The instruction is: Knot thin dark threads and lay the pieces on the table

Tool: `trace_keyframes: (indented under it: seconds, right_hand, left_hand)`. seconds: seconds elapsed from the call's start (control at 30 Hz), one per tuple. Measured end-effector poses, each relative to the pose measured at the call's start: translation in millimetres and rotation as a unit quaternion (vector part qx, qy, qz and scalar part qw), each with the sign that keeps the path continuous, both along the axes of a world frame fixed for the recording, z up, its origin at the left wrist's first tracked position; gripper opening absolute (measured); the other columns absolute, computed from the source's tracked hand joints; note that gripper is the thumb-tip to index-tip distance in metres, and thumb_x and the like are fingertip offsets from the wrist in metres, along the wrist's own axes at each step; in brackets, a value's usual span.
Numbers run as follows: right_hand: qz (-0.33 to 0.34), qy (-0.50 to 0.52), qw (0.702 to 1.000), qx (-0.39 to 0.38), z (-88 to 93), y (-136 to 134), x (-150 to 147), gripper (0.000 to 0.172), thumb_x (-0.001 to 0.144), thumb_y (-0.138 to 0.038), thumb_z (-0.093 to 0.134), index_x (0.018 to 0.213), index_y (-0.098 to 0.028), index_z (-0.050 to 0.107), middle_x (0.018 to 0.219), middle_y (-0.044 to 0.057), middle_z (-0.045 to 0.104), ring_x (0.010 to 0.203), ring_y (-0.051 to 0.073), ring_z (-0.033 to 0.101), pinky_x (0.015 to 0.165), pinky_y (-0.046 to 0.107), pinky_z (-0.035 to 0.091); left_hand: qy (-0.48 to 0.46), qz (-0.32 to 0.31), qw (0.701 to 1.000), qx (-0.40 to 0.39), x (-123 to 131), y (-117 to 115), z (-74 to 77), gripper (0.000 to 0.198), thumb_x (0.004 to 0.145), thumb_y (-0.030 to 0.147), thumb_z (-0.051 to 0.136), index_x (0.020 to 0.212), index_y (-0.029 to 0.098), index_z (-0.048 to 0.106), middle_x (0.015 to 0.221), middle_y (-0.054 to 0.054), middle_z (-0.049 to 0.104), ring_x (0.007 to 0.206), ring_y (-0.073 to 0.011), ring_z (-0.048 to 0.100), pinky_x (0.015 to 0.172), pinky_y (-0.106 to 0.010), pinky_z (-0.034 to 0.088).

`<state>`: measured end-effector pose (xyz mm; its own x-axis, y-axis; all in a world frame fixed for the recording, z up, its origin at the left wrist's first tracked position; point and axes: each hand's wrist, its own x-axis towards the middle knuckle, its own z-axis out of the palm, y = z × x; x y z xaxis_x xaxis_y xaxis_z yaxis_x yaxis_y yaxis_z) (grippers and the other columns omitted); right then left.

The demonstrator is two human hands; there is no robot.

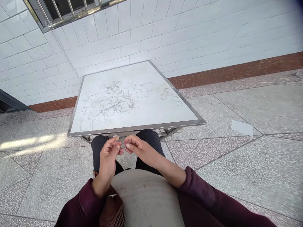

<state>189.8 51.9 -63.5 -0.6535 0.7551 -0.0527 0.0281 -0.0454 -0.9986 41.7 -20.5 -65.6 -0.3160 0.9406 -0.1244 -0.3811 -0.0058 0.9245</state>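
Note:
A thin looped wire [122, 138] is held between both hands, in front of the table's near edge and above the lap. My left hand [109, 157] pinches its left side between thumb and fingers. My right hand [139, 150] has thumb and fingers closed on its right side. On the white table [151, 115] lies a tangled spread of thin bent wires [115, 102]. Several wires twisted into small loops [177, 101] rest apart from them, near the table's right side.
The metal-edged table stands by a white tiled wall [142, 41]. A barred window [71, 9] is at the upper left. A pale flat piece [241, 127] lies on the speckled floor to the right. A brown woven item [112, 209] is beside the lap.

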Motion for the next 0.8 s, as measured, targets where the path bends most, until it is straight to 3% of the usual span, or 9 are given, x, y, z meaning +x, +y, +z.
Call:
trace_keyframes:
  seconds: [0.3, 0.57, 0.7, 0.8]
  right_hand:
    - [0.003, -0.006, 1.0, -0.005, -2.9, 0.4, 1.4, 0.027, 0.092, -0.048, 0.052, 0.097, -0.022, 0.055, 0.086, 0.002, 0.06, 0.08, 0.017, 0.06, 0.07, 0.032, 0.051]
    - [-0.029, 0.003, 0.999, -0.036, -4.1, 0.1, -3.8, 0.02, 0.084, -0.04, 0.06, 0.088, -0.021, 0.057, 0.073, -0.002, 0.06, 0.066, 0.014, 0.057, 0.065, 0.03, 0.048]
    - [-0.035, -0.011, 0.999, -0.001, -4.8, -1.2, -2.9, 0.013, 0.085, -0.035, 0.057, 0.089, -0.022, 0.058, 0.074, -0.001, 0.061, 0.064, 0.013, 0.055, 0.062, 0.029, 0.047]
    - [-0.049, -0.037, 0.995, 0.081, -4.9, -3.7, -3.1, 0.009, 0.088, -0.029, 0.053, 0.091, -0.023, 0.059, 0.077, -0.001, 0.062, 0.063, 0.014, 0.055, 0.06, 0.028, 0.045]
  left_hand:
    - [-0.084, 0.054, 0.995, -0.005, -1.6, 5.2, 0.0, 0.025, 0.077, 0.027, 0.078, 0.101, 0.022, 0.07, 0.089, 0.0, 0.068, 0.079, -0.0121, 0.066, 0.08, -0.03, 0.051]
    - [-0.091, 0.038, 0.995, -0.007, -0.3, 4.8, 1.1, 0.027, 0.077, 0.024, 0.078, 0.103, 0.021, 0.068, 0.091, 0.0, 0.068, 0.082, -0.0127, 0.067, 0.085, -0.031, 0.051]
    - [-0.067, 0.027, 0.997, -0.018, 1.5, 5.5, 1.0, 0.033, 0.074, 0.024, 0.08, 0.105, 0.021, 0.067, 0.084, 0.003, 0.064, 0.075, -0.0106, 0.065, 0.078, -0.029, 0.051]
    - [-0.028, 0.028, 0.999, -0.017, 2.3, 5.6, 0.2, 0.037, 0.075, 0.025, 0.079, 0.109, 0.022, 0.065, 0.079, 0.004, 0.063, 0.069, -0.0099, 0.063, 0.073, -0.027, 0.051]
